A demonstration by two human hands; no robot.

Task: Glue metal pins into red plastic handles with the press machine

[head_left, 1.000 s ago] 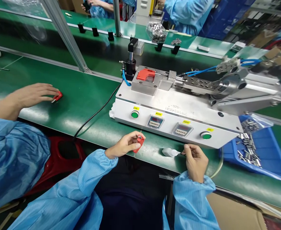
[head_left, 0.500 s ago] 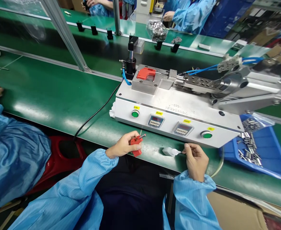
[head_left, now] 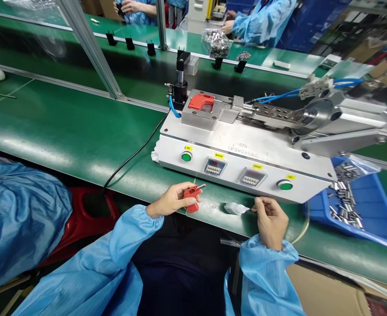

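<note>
My left hand (head_left: 171,200) is closed around a red plastic pistol-shaped part (head_left: 192,205), just over the front edge of the bench. A short metal pin (head_left: 201,186) sticks out of its upper end, pointing right. My right hand (head_left: 273,221) pinches the thin, twisted end of a small white crumpled wad (head_left: 235,208) lying on the bench. Behind both hands stands a silver machine (head_left: 246,147) with green buttons and two small displays. A second red part (head_left: 201,102) sits in its metal fixture, with a rod reaching it from the right.
At the right, a blue bin (head_left: 382,215) holds many metal cylinders (head_left: 346,206). A black cable (head_left: 135,151) runs from the machine over the bench edge. A co-worker's blue sleeve (head_left: 25,219) and a red stool (head_left: 91,210) are at left. Other people work behind the frame post (head_left: 88,48).
My left hand has shifted the red part slightly to the right. My right hand stays at the white wad. The co-worker's hand at far left has left the view.
</note>
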